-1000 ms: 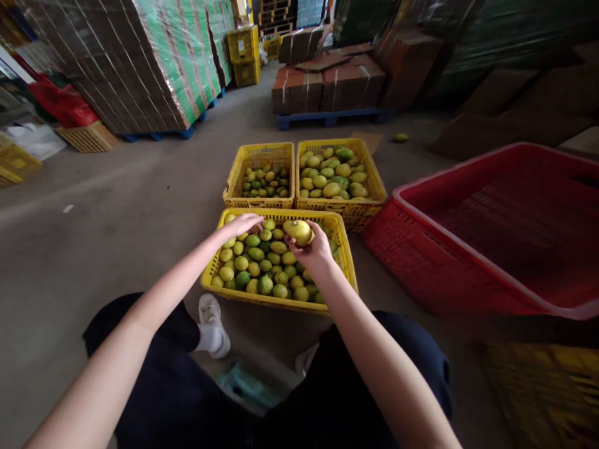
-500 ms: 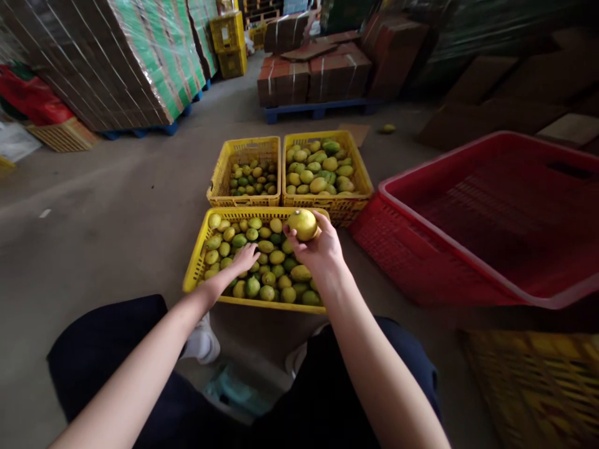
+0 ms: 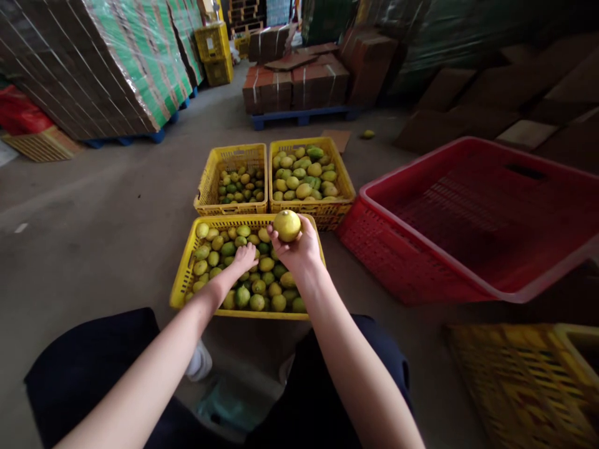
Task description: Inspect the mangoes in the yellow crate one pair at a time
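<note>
My right hand (image 3: 302, 246) holds a large yellow lemon (image 3: 287, 226) on its fingers, palm side up, above the right part of the front yellow crate (image 3: 180, 284). Yellow and green lemons (image 3: 242, 296) fill the bottom of that crate. Down among them, near the crate's middle, is my left hand (image 3: 245, 255). Its fingers reach over the fruit with the thumb apart, and nothing shows lifted in it. The fruit under its palm is hidden.
Behind stand two more yellow crates, the left one (image 3: 206, 187) with small lemons and the right one (image 3: 349, 181) with bigger ones. A large red crate (image 3: 374, 237) leans at the right. One lemon (image 3: 369, 134) lies on the floor before stacked cartons (image 3: 318, 87).
The view has swung slightly right, so everything sits further left. My left hand has shifted a little rightwards over the lemons. My right hand keeps hold of the same lemon.
</note>
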